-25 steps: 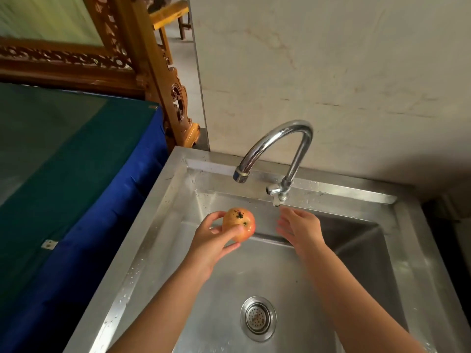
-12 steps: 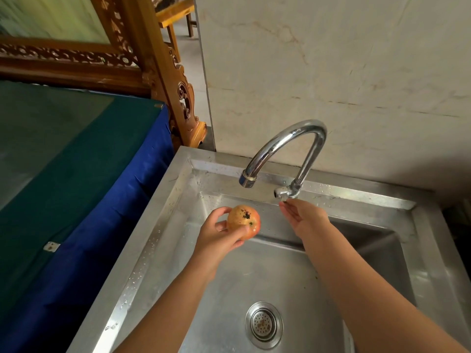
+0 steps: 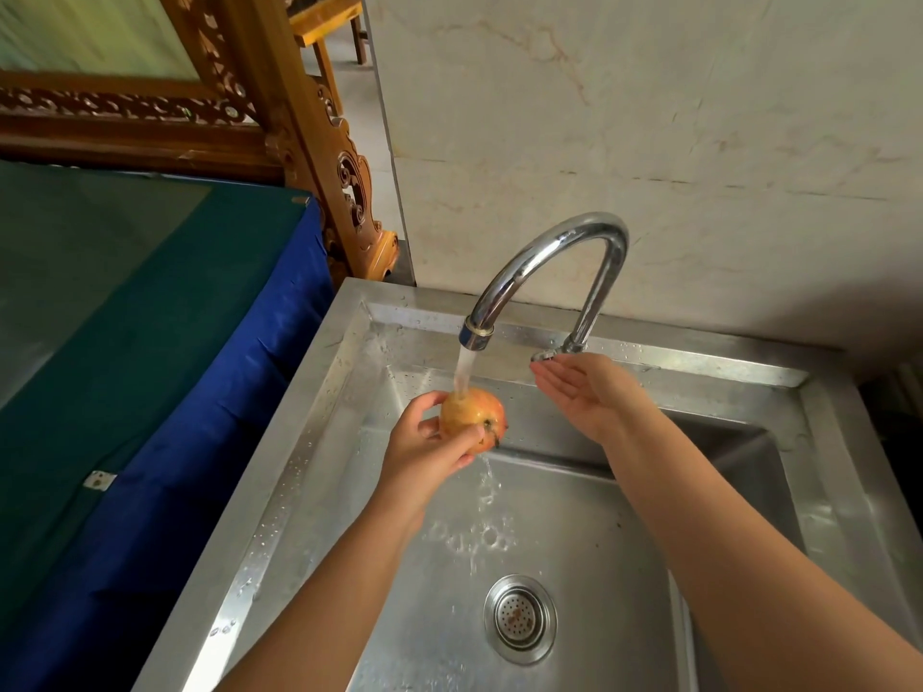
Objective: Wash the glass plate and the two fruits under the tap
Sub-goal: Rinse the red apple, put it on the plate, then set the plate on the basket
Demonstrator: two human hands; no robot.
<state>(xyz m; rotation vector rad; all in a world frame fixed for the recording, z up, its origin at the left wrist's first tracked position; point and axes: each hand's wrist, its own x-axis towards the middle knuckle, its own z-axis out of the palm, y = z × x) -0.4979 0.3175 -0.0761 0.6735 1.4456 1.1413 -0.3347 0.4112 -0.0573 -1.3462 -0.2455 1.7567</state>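
Now wet, the red-yellow fruit [image 3: 472,412] glistens.

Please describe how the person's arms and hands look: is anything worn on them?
Both forearms are bare, with no sleeves in view. The left hand and the right hand show no gloves, rings, watch or bracelet. No markings are visible.

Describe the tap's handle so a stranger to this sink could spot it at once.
Start at the stainless steel sink and find the curved chrome tap rising from its back ledge. At the foot of the tap's upright stem, a small chrome lever handle sticks out sideways, just above the fingertips of the open right hand. Unlike the spout end, it is short, flat and pours no water.
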